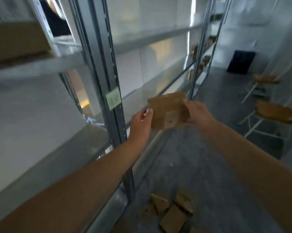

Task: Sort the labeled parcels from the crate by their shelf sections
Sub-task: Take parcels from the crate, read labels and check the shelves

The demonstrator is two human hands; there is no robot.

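The brown parcel [168, 111] is held at frame centre, gripped at opposite edges by the left hand [141, 121] and the right hand [196, 113]. Its label, unreadable here, should be checked against the green section tag [113, 98] on the shelf upright [105, 64] before placement.

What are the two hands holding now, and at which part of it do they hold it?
A brown parcel: the left hand holds its left edge, the right hand its right edge.
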